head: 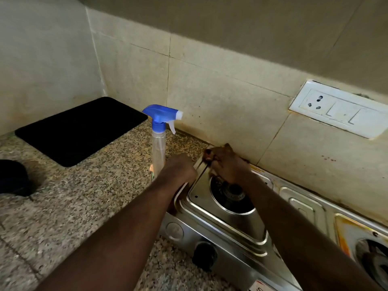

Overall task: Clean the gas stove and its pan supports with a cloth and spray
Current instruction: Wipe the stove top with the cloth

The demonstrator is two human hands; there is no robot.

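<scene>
Both hands meet at the gas stove [220, 225], lower centre: the left hand [178, 168] curls at its left rim and the right hand [228, 164] bears on the far corner. Blur hides what either grips. Bracing the stove should steady the rubbing. Left of them on the tabletop [84, 196], the clear spray bottle [159, 143] shows no discernible liquid.

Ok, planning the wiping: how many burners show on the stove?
2. One burner sits at the stove's left end, by the right hand; the second burner is at the picture's right edge, partly cut off. More may lie out of view.
</scene>
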